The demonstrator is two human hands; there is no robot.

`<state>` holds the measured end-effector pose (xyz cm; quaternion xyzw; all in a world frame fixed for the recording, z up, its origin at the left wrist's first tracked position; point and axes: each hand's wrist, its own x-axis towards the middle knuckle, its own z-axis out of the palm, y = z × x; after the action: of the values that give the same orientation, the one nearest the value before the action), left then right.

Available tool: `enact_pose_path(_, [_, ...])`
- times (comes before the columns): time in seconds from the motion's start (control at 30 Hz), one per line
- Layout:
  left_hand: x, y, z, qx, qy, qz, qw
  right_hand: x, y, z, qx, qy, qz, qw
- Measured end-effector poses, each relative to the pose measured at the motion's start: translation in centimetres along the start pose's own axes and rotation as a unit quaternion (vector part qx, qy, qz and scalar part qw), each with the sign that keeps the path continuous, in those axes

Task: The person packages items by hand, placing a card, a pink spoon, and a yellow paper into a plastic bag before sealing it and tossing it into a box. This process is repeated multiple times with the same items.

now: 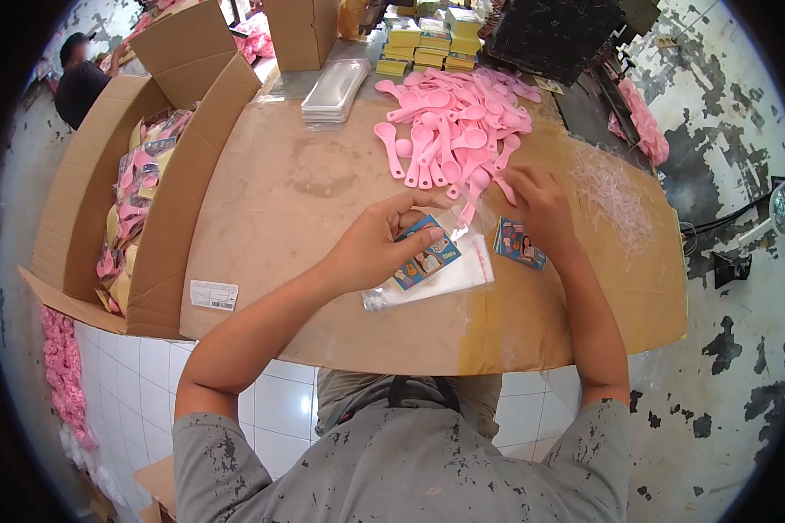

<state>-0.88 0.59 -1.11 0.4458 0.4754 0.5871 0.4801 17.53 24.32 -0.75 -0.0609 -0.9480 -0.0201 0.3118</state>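
- Blue printed card (429,260), in the middle of the frame, is pinched between the thumb and fingers of the left hand (366,247).
- Clear plastic bags (469,272) lie flat under that card and hand.
- Right of centre, a small stack of similar cards (521,246) rests just below the right hand (545,209).
- The right hand's fingers are bent at the lower edge of the pink spoons (449,109); whether they grip one, one cannot tell.
- Those spoons form a loose heap at upper centre.
- Behind it, at the top, stand yellow-edged stacks (432,39); left of the heap lie clear flat sleeves (333,91).
- White plastic strips (615,196) are scattered at the right of the brown tabletop (262,209).
- At the left, an open carton (170,253) holds packets (139,187) with pink spoons showing.
- Upper left, another person (80,85) in dark clothing.
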Motion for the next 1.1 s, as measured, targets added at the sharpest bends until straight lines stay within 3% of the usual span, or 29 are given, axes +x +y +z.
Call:
enact_pose_path(0.1, [-0.1,-0.2,0.3,-0.017,-0.001,0.021,1.000,0.6,-1.8,-1.0,0.177,0.114,0.106,0.972])
enact_pose_path(0.2, [0.0,-0.7,0.4,-0.023,-0.009,0.011,1.000,1.3,-5.0,-2.5,0.490,0.112,0.263,0.824])
enact_pose_path(0.3, [0.1,-1.2,0.4,-0.014,-0.017,0.038,0.999,2.0,-5.8,-3.5,0.522,0.138,0.279,0.794])
enact_pose_path(0.4, [0.0,-1.0,0.6,-0.007,-0.016,0.034,0.999,2.2,-6.1,-3.5,0.486,0.138,0.270,0.820])
enact_pose_path(0.6, [-0.3,0.2,0.6,-0.009,-0.035,-0.035,0.999,1.5,-8.8,-1.7,0.534,0.152,0.243,0.795])
enact_pose_path(0.7, [0.1,-0.9,0.6,-0.030,-0.013,0.004,0.999,0.5,-9.2,-1.9,0.551,0.110,0.254,0.787])
enact_pose_path(0.8, [0.1,-0.3,0.5,-0.046,-0.022,0.032,0.998,0.3,-7.5,-1.7,0.452,0.012,0.099,0.887])
enact_pose_path(0.9, [-0.5,1.6,0.3,-0.030,-0.057,-0.022,0.998,1.3,-6.9,-3.2,0.520,0.026,0.175,0.836])
enact_pose_path(0.97, [-0.6,0.9,0.1,-0.025,-0.075,-0.022,0.997,2.5,-7.4,-3.8,0.600,0.016,0.160,0.784])
enact_pose_path(1.03, [-0.6,0.8,-0.1,-0.012,-0.091,-0.029,0.995,3.5,-7.5,-4.7,0.586,-0.021,0.098,0.804])
enact_pose_path(1.1, [-0.7,1.0,-0.2,0.006,-0.104,-0.045,0.994,4.4,-7.6,-5.8,0.469,-0.090,-0.010,0.879])
